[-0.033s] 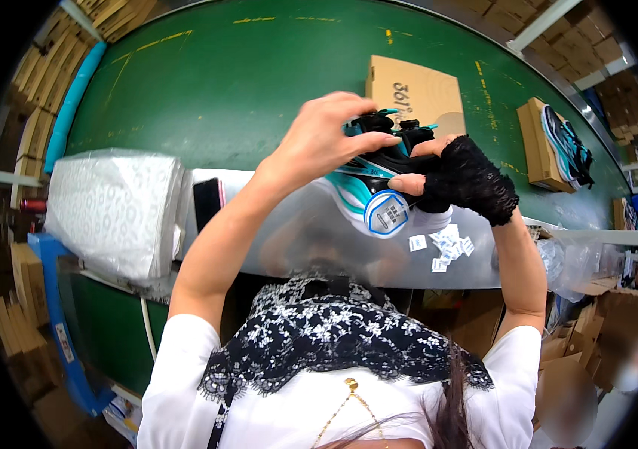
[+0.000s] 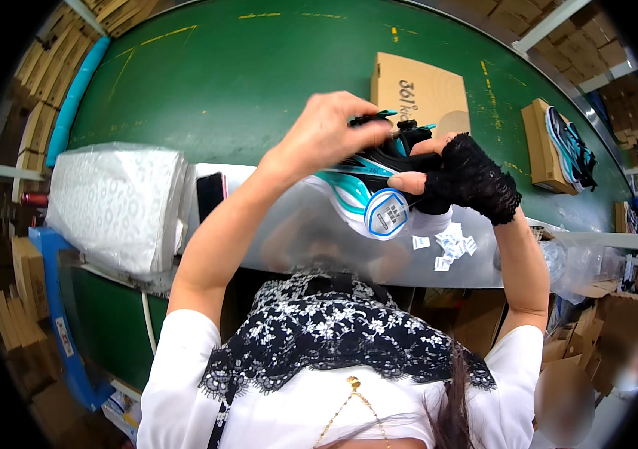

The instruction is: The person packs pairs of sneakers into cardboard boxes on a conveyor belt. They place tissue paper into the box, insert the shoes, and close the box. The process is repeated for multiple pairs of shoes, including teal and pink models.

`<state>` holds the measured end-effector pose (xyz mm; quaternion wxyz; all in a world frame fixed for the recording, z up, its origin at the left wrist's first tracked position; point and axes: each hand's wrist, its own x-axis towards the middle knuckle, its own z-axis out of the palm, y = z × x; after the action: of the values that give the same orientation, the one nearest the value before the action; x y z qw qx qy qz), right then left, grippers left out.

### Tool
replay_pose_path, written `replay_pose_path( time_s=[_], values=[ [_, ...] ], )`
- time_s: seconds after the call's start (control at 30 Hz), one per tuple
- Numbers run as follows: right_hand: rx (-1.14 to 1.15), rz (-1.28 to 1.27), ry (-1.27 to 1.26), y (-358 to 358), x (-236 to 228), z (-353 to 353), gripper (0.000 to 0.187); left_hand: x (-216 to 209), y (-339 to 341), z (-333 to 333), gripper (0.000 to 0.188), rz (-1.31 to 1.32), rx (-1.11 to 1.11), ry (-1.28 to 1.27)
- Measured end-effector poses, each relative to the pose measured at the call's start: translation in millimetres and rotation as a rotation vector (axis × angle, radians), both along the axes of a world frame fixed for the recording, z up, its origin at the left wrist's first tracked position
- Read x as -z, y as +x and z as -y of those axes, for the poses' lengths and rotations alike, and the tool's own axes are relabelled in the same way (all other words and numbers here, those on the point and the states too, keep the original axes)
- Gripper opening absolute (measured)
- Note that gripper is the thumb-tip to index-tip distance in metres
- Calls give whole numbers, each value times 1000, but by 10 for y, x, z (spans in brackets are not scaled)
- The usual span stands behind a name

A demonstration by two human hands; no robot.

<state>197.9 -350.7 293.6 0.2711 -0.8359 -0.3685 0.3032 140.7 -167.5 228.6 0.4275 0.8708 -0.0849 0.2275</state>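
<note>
In front of me, above the grey work surface, are what look like two black, teal and white sneakers (image 2: 367, 179) held together, the second mostly hidden. A blue-rimmed white tag (image 2: 386, 213) hangs at the near side. My right hand (image 2: 468, 179), in a black lace fingerless glove, grips them from the right, its thumb on the near side. From the left, my left hand (image 2: 330, 135) curls its fingers over the upper at the shoe openings; its thumb is smeared by motion. Several small white packets (image 2: 452, 245) lie on the surface below my right hand.
Behind the sneakers a brown shoebox (image 2: 424, 86) rests on the green table (image 2: 207, 90). Another box (image 2: 543, 150) with sneakers is at the far right. To the left sit a plastic-wrapped stack of patterned paper (image 2: 117, 209) and a dark phone-like slab (image 2: 210, 196).
My left thumb has shifted up and slightly back from the sneaker upper and is blurred. My right hand keeps its grip. The whole view has shifted slightly.
</note>
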Motion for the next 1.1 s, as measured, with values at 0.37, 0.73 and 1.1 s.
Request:
replay_pose_path(
  time_s=[0.37,0.73,1.1],
  values=[
    [-469,585,126,-513,1125,-137,35,439,-429,-359,28,-684,-154,-550],
    [255,1148,-38,224,2380,260,43,1155,-272,-43,37,-619,-149,128],
    [983,170,983,-124,1350,624,64,722,196,391,38,-351,-229,256]
  ],
)
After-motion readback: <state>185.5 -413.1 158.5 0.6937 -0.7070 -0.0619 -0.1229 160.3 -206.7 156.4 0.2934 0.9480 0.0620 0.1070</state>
